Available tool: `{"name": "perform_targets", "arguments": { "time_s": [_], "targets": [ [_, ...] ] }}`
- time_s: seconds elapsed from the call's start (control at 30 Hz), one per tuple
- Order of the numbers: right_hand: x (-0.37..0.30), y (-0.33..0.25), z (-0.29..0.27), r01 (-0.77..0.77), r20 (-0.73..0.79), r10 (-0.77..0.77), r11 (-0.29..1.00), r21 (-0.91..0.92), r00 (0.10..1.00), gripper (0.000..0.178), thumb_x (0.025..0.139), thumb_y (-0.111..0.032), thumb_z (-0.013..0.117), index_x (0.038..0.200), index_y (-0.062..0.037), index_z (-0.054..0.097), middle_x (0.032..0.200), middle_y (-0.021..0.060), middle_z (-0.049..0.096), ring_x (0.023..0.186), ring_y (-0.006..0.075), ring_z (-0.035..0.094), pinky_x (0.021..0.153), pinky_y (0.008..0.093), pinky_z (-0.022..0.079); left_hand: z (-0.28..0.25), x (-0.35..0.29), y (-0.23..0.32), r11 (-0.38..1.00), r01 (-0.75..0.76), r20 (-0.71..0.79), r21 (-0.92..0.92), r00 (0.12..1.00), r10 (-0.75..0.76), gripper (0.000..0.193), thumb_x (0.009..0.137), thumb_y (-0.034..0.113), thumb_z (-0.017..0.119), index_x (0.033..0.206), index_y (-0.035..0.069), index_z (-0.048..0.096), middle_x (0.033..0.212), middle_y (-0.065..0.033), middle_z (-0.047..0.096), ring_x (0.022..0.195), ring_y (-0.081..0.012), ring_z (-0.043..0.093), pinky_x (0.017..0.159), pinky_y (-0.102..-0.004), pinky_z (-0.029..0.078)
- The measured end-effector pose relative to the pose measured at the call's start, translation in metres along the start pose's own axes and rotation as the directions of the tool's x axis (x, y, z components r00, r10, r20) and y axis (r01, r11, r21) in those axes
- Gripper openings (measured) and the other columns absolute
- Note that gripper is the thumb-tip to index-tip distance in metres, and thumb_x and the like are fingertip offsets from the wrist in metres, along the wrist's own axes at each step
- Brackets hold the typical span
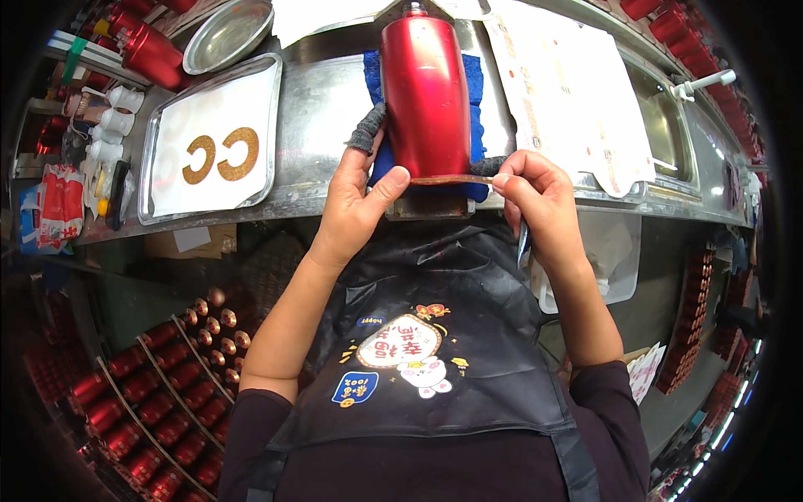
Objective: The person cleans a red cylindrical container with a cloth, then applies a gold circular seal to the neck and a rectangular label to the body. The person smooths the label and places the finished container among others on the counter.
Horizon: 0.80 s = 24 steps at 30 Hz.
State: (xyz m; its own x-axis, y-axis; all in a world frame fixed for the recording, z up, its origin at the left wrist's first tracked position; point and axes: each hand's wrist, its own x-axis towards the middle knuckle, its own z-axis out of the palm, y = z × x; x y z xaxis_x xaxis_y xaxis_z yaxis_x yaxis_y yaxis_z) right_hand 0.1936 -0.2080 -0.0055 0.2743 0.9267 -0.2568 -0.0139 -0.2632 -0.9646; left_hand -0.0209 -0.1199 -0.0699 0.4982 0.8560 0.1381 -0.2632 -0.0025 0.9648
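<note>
A glossy red bottle [425, 92] lies on a blue cloth [475, 84], its neck pointing away from me and its base toward me. My left hand [360, 188] holds the bottle's left side, the thumb at the near base edge and a grey cover on one finger. Across that edge runs a thin gold-brown strip [456, 179], seen nearly edge-on. My right hand [539, 197] pinches the strip's right end between thumb and finger. Another grey-covered finger of this hand reaches toward the bottle's right side. The bottle's underside is hidden.
On the left, a metal tray [274, 125] carries a white sheet with two gold C-shaped pieces [239, 154]. Behind it stands a metal bowl [226, 38]. White papers [577, 92] cover the right side of the bench beside a sink [669, 125]. Racked red bottles [155, 410] stand lower left.
</note>
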Motion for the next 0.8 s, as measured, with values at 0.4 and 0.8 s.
{"name": "perform_targets", "arguments": {
  "time_s": [0.4,0.8],
  "targets": [
    [0.001,0.002,-0.004,-0.034,0.023,0.033,0.998,0.052,0.999,0.010,0.092,-0.010,0.064,0.084,-0.0048,0.061,0.065,-0.0041,0.054,0.052,0.0023,0.045,0.049,0.0198,0.035,0.006,0.002,0.000,0.994,-0.033,-0.032,0.106,0.999,0.037,0.079,0.094,0.018,0.074,0.156,-0.004,0.030,0.157,-0.0198,0.040,0.147,-0.0272,0.037,0.121,-0.0391,0.028],
    [0.003,0.006,-0.002,-0.010,0.019,0.009,0.998,0.068,1.000,0.011,0.094,-0.009,0.063,0.084,-0.0043,0.059,0.058,-0.0038,0.050,0.045,0.0026,0.041,0.044,0.0198,0.032,-0.005,-0.001,0.000,0.977,0.129,-0.063,-0.167,0.988,-0.141,0.061,0.103,0.004,0.052,0.159,0.001,0.028,0.163,-0.0181,0.033,0.143,-0.0187,0.043,0.113,-0.0315,0.039]
  ]
}}
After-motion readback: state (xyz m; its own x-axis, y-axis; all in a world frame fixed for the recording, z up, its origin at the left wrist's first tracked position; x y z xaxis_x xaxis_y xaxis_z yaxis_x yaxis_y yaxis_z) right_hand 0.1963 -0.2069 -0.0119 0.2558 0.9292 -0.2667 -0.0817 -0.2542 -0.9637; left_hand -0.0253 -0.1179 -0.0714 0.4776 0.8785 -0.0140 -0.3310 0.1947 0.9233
